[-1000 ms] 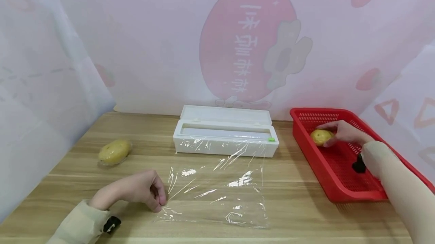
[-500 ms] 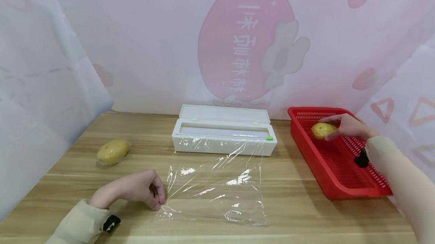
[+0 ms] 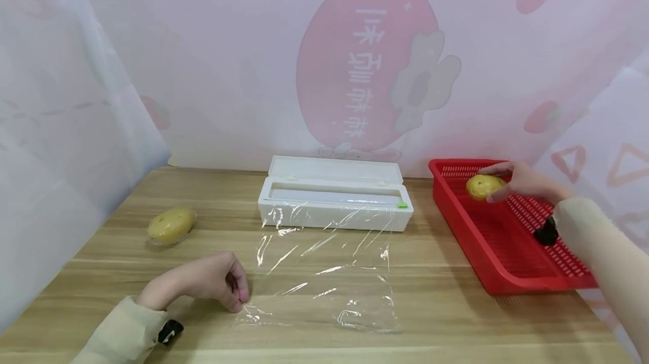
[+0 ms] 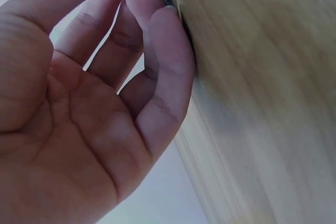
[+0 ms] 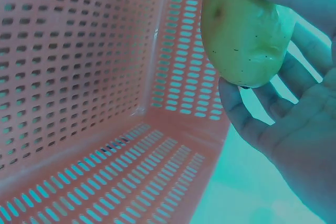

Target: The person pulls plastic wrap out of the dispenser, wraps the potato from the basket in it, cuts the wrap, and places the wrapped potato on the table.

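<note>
Left hand [image 3: 210, 282]: is pinching clear plastic film [image 3: 327, 270], hiding its corner.
Right hand [image 3: 528, 182]: is gripping a yellow oval potato [image 3: 483, 187], partly covering it, near the red plastic basket's [image 3: 462, 232] far edge.

The film [image 3: 324, 282] looks glossy plastic, the basket [image 3: 460, 229] smooth plastic, the table [image 3: 436, 319] wood-grained.

A yellow, dark-specked potato [image 3: 481, 187] is held over the red basket [image 3: 537, 285], clear creased film [image 3: 329, 270] stretching from the white box [image 3: 334, 169].
</note>
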### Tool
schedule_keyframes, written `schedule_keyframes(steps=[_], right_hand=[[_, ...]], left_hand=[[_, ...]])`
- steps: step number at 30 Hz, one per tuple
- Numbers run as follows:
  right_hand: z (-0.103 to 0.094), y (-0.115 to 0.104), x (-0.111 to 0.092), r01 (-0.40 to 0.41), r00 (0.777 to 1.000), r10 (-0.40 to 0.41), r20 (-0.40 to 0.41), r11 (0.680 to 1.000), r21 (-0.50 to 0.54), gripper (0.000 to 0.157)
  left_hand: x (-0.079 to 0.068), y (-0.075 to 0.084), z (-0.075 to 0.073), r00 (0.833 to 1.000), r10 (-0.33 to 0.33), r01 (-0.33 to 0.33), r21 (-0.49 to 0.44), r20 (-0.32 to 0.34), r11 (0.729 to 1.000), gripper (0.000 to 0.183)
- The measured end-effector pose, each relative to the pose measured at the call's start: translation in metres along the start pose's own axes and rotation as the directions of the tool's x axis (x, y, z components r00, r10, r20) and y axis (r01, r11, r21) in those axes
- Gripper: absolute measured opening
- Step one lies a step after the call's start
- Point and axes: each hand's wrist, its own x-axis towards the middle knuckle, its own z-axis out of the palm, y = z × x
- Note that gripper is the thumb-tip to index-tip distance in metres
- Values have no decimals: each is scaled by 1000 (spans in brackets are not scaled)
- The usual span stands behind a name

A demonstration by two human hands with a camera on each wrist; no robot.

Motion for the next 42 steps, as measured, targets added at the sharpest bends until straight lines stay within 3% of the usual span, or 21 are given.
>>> schedule_keyframes(steps=[11,18,30,38,42], right_hand=[[-10,-30,-3,17,995,-22,-96,999,-46,70],[-7,-52,-1,29,993,-35,-111,998,-51,69],[7,-79,4,71,993,-70,-90,997,10,68],[23,-112,0,102,989,-102,-104,995,0,65],[33,-125,1,114,991,-109,-80,992,60,64]], left_hand=[[2,0,-2,1000,-10,10,3,-8,1000,16],[2,-2,-2,1000,-15,15,-7,-11,1000,17],[0,1,-2,1000,-27,27,-29,-7,999,16],[4,2,-3,1000,-21,21,-27,5,999,15],[4,4,-2,1000,-26,26,-10,0,1000,16]])
